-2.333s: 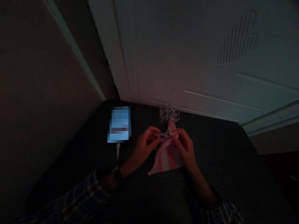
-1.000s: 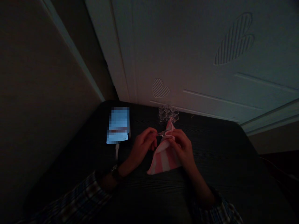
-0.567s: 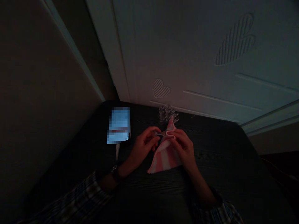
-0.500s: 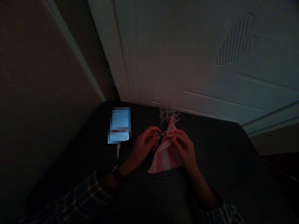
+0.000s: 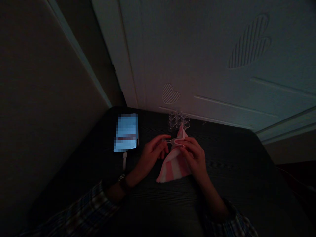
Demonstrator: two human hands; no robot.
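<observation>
A pink-and-white striped cloth (image 5: 174, 169) lies on the dark table, its upper edge bunched into a fold. My right hand (image 5: 196, 156) pinches that fold between thumb and fingers. At the fold's left side sits a small metallic-looking clip (image 5: 171, 142), partly hidden by cloth and fingers. Around the clip's outer end is my left hand (image 5: 154, 151), index finger stretched above it and the other fingers loosely curled below. Just behind the cloth's pointed tip is a cluster of several clear ring-shaped pieces (image 5: 176, 119); dim light hides their detail.
A lit phone (image 5: 127, 131) with a blurred screen lies left of my hands, a white cable (image 5: 124, 160) plugged into its near end. The dark table (image 5: 234, 158) meets a pale panel (image 5: 197, 59) with heart reliefs at the back. Wooden panelling stands at left.
My left fingers have loosened from their pinch on the clip, and the index finger has straightened. The clip stays at the fold. My right hand keeps its hold on the cloth.
</observation>
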